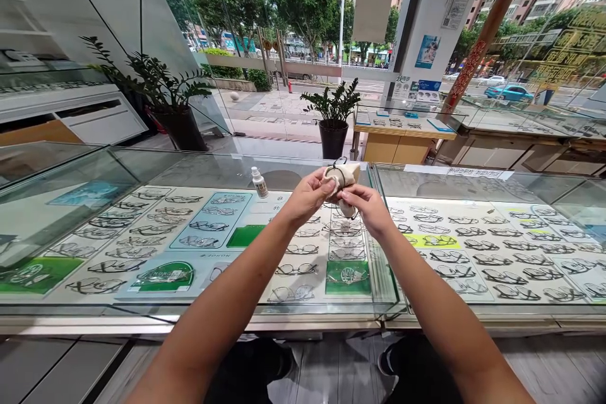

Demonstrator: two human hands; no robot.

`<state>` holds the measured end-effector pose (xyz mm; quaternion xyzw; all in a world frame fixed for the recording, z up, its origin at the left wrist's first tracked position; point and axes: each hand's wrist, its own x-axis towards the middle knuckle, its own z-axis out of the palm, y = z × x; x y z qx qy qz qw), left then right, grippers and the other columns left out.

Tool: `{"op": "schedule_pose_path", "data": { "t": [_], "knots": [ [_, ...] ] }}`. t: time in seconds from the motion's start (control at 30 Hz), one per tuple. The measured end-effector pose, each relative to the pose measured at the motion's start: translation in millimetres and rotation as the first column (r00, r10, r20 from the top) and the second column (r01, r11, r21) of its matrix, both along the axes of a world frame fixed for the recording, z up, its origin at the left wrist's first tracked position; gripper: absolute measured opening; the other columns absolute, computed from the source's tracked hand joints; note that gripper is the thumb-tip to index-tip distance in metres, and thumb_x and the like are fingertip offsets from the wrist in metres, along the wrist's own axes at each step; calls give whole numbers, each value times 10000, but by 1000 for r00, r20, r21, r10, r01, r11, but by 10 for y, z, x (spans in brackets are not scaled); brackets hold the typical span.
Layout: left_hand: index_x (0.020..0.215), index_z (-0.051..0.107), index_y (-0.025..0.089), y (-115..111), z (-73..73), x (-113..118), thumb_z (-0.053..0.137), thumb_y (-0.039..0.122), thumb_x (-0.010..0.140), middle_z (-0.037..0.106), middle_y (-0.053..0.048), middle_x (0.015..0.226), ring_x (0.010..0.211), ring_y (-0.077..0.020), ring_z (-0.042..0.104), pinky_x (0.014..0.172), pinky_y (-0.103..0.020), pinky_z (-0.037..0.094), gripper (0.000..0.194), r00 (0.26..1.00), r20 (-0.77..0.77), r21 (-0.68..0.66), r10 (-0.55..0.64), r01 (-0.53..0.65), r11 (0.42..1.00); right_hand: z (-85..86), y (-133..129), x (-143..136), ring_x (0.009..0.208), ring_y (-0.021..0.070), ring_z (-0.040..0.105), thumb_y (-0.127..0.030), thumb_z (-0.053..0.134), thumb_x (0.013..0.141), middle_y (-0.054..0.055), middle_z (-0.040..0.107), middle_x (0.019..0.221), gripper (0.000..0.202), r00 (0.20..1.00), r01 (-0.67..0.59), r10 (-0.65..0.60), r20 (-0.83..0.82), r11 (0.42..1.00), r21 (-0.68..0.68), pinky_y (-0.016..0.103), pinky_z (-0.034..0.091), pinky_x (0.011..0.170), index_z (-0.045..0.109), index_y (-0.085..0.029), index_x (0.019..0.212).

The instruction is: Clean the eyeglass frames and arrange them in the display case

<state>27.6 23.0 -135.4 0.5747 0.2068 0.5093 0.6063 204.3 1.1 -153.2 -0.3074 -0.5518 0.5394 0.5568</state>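
Above the glass display table's [265,170] far edge, my left hand [310,196] and right hand [369,208] pinch a soft beige cloth [348,173] around thin black-framed glasses [339,161], seemingly fragile, best gripped by the frame.

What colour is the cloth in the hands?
Beige soft cloth, wrapped around dark-framed glasses; head view.

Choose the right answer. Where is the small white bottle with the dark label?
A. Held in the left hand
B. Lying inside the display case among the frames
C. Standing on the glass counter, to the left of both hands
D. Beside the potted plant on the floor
C: the small white bottle stands upright on the glass counter, apart from the left hand and the right hand, which hold a beige cloth around a pair of glasses.
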Motion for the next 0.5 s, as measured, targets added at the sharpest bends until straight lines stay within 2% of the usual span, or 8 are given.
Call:
{"op": "schedule_pose_path", "data": {
  "t": [0.1, 0.17, 0.27, 0.37, 0.5],
  "knots": [
    [987, 643, 191, -20, -25, 16, 956, 482, 752, 683, -6, 830, 682, -120, 606, 644, -251, 505, 488, 999, -26, 21, 35, -34, 999, -32, 11, -17, 757, 190, 635, -587, 977, 641, 20, 756, 775, 383, 1000, -10, 9, -20, 999, -34, 360, 520, 785, 839, -256, 778],
    [889, 587, 196, -23, -44, 35, 912, 536, 797, 605, 27, 733, 606, -97, 523, 568, -232, 439, 478, 995, -36, 61, 93, -90, 994, -41, 5, -32, 801, 209, 666, -595, 977, 637, 36, 779, 810, 405, 999, -32, 32, -5, 998, -46, 378, 530, 822, 847, -248, 802],
    [796, 547, 202, 0, -49, 36, 829, 606, 866, 521, 36, 671, 596, -106, 474, 559, -248, 412, 498, 988, -46, 133, 147, -140, 981, -40, -2, -30, 859, 230, 693, -592, 958, 672, 58, 805, 860, 401, 999, -39, 40, 30, 999, -31, 401, 536, 876, 856, -238, 830],
    [789, 600, 188, 40, -30, 1, 794, 640, 884, 546, 12, 707, 643, -119, 498, 601, -257, 432, 501, 988, -55, 155, 142, -132, 979, -48, 14, -5, 871, 226, 694, -568, 952, 697, 64, 813, 884, 375, 999, -33, 33, 26, 999, -17, 399, 533, 894, 857, -235, 840],
    [964, 668, 187, 43, -11, -24, 897, 574, 799, 646, -9, 826, 704, -133, 579, 666, -267, 502, 480, 996, -70, 77, 55, -49, 996, -87, 48, 15, 802, 197, 655, -571, 937, 727, 44, 792, 869, 351, 1000, -1, 1, -8, 1000, -17, 365, 520, 807, 856, -254, 855]
  ]
}}
